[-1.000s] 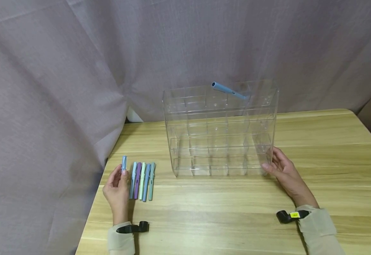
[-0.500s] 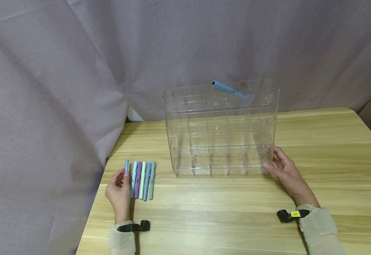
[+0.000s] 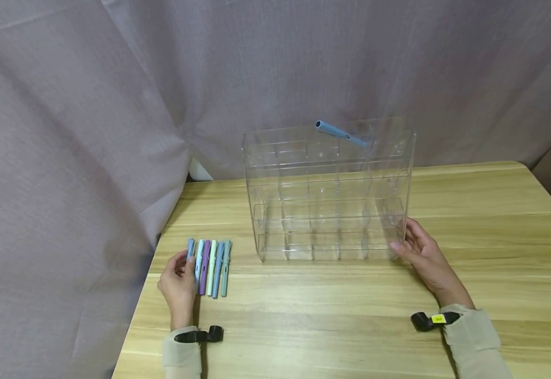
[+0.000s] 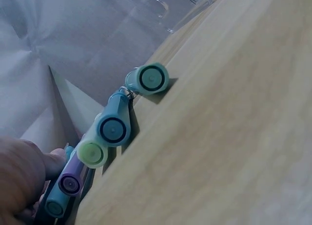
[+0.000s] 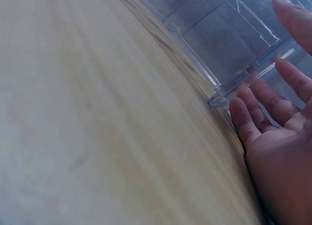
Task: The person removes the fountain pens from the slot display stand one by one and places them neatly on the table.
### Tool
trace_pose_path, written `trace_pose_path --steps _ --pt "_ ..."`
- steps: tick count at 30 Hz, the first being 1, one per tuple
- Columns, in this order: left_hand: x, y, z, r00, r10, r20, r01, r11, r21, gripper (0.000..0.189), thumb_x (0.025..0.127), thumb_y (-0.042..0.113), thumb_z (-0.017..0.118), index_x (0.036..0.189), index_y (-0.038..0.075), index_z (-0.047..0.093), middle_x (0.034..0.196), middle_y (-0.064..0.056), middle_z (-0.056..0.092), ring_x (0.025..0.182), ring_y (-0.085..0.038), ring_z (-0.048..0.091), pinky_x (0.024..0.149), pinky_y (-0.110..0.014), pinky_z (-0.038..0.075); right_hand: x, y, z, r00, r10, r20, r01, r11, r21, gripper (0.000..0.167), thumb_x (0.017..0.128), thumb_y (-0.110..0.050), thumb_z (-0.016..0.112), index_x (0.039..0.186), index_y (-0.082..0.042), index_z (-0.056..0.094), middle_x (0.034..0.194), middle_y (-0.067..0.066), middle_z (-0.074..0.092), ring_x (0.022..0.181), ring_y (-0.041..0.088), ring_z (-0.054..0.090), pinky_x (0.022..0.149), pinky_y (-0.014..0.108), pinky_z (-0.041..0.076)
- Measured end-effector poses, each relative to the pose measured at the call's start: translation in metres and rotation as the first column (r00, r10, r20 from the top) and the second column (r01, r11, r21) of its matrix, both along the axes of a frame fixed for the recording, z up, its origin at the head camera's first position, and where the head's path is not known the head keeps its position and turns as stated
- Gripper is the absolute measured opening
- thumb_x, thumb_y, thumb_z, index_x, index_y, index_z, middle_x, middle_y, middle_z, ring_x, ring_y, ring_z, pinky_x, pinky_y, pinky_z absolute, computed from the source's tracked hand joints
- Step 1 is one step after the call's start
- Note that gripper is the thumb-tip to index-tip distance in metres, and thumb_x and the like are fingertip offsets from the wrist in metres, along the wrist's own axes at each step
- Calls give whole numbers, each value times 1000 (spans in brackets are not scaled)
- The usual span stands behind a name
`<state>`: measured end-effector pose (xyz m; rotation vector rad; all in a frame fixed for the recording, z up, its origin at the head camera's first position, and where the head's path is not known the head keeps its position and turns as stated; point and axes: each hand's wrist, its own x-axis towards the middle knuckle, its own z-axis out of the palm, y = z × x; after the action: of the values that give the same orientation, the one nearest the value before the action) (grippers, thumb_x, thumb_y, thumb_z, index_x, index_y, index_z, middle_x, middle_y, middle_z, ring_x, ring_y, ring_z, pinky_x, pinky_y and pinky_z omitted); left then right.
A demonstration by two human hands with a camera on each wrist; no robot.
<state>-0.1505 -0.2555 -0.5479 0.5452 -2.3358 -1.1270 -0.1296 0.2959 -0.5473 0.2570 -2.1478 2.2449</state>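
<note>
My left hand [image 3: 179,284] pinches a blue pen [image 3: 191,246] at the left end of a row of pens on the table. Beside it lie a pale blue pen [image 3: 200,259], a purple pen [image 3: 204,271], a pale green pen [image 3: 212,268], a darker blue pen [image 3: 218,268] and a grey-green pen [image 3: 226,266]. In the left wrist view, my fingers hide most of the pinched pen. My right hand [image 3: 424,258] holds the lower right edge of a clear compartment organizer [image 3: 322,165], thumb in front, fingers along the outer wall. Another blue pen [image 3: 336,131] leans in its top tier.
A wooden table [image 3: 313,316] carries everything. Grey curtain [image 3: 275,63] hangs behind it and along the left side, close to the table's left edge. The organizer stands upright near the table's back.
My left hand has moved slightly right and lowered its blue pen beside the row. The right hand and the organizer have stayed nearly still.
</note>
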Motion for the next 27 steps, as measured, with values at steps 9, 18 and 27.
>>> trace_pose_path --steps 9,18,27 --pt "2 -3 -1 1000 -16 -5 16 1000 -24 23 100 7 75 123 5 78 109 -18 82 76 0 55 66 -6 39 0 0 0 1000 -1 -3 1 1000 5 70 106 4 58 169 -13 32 165 -8 45 141 -9 49 110 4 41" --pt "1 -2 0 1000 -21 -4 21 1000 -20 24 101 7 74 125 5 77 110 -17 81 77 1 55 66 -6 39 0 1 -1 1000 -4 -8 4 1000 1 70 106 4 58 168 -12 32 162 -11 48 140 -7 51 110 4 42" --pt "1 -2 -1 1000 -17 -12 17 1000 -17 24 100 5 74 124 6 77 109 -17 81 77 -3 56 66 -7 40 0 0 0 1000 -7 -11 7 1000 1 70 105 4 58 168 -12 33 161 -11 48 140 -8 51 110 5 42"
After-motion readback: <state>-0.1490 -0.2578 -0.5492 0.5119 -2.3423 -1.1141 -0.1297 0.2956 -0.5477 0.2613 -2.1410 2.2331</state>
